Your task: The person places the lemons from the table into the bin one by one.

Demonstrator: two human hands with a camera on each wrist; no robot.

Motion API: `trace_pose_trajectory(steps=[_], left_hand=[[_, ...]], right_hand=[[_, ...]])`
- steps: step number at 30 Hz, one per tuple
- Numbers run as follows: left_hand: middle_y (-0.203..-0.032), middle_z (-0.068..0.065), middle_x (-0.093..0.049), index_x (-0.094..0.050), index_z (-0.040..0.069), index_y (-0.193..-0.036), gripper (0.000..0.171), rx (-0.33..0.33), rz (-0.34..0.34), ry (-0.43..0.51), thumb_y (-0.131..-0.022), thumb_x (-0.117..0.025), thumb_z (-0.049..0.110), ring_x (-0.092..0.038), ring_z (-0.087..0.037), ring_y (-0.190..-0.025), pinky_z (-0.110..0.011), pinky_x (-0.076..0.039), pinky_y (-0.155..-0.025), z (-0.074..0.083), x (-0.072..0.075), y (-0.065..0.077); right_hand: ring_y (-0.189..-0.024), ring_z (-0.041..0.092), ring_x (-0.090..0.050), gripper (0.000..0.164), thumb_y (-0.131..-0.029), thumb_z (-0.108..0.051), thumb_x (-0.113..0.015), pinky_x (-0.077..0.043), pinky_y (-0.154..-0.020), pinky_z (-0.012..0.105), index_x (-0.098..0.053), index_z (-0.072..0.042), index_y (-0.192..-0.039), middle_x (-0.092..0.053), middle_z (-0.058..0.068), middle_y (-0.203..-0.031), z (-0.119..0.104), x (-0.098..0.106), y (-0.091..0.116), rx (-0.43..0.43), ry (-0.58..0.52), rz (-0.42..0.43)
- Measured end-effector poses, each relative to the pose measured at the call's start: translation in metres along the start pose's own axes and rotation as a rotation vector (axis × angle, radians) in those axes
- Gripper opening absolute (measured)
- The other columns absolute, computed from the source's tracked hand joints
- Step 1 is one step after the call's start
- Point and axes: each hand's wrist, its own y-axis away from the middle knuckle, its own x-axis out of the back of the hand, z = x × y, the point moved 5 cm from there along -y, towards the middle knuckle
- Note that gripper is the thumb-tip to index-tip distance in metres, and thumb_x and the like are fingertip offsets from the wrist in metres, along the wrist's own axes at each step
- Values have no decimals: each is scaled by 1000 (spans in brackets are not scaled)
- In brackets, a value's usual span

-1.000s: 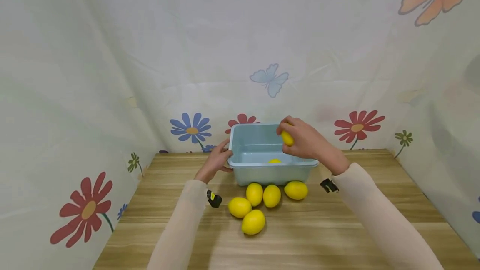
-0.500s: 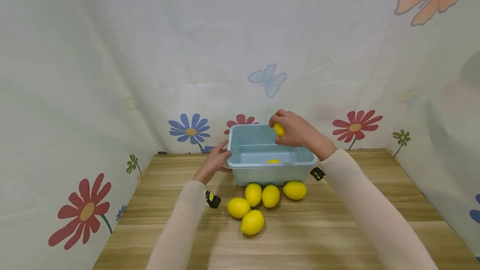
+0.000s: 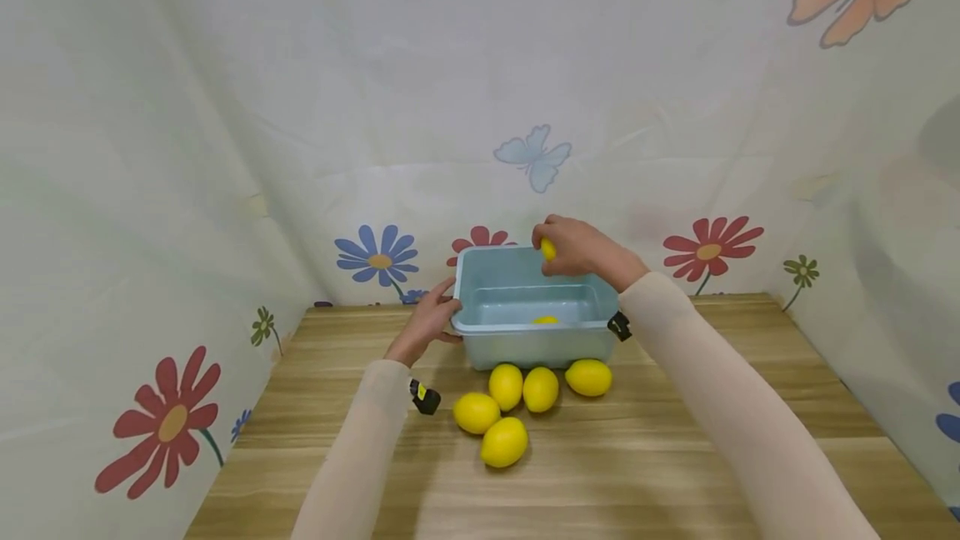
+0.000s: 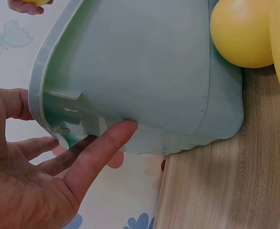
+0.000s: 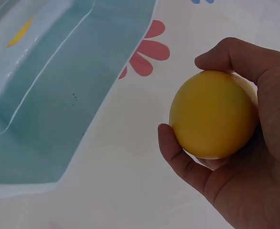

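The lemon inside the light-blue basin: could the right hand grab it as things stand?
Probably not: the right hand holds another lemon, though the open-topped basin seems to leave the way down free.

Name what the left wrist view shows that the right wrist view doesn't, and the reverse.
Only the left wrist view shows the left hand, the wooden tabletop and lemons outside the bin. Only the right shows the yellow sliver inside the bin. Both show the bin, the right hand holding a lemon, and the printed backdrop.
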Motion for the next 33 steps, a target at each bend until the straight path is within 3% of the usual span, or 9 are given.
trace_pose_trajectory(steps=[5, 16, 25, 33], left_hand=[[-146, -19, -37, -24, 27, -148, 63, 6, -13, 8, -90, -50, 25, -51, -42, -120, -47, -58, -69, 0, 0, 0], [-144, -17, -41, -28, 33, -145, 60, 3, -3, 1, -90, -51, 26, -61, -30, -103, -45, -58, -67, 0, 1, 0], [-147, -18, -35, -23, 29, -148, 64, 4, -28, 11, -90, -50, 26, -52, -42, -118, -44, -58, -67, 2, 0, 1], [-147, -18, -37, -23, 29, -148, 63, 2, -14, 1, -91, -50, 26, -55, -39, -114, -44, -58, -67, 1, 1, 0]], right_hand=[[-90, 23, -49, 35, -76, -23, -65, -47, -77, 32, -59, -17, -110, -53, 5, -108, 10, -5, -7, -36, -11, -55], [-98, 25, -48, 37, -80, -24, -66, -47, -84, 35, -59, -16, -115, -54, 7, -113, 32, -26, -17, -113, -23, -146], [-99, 26, -48, 39, -80, -25, -66, -46, -83, 35, -58, -14, -116, -56, 10, -120, 52, -38, -24, -122, -15, -203], [-86, 23, -53, 38, -81, -25, -64, -48, -70, 29, -56, -14, -117, -55, 10, -118, 59, -42, -27, -158, -74, -245]])
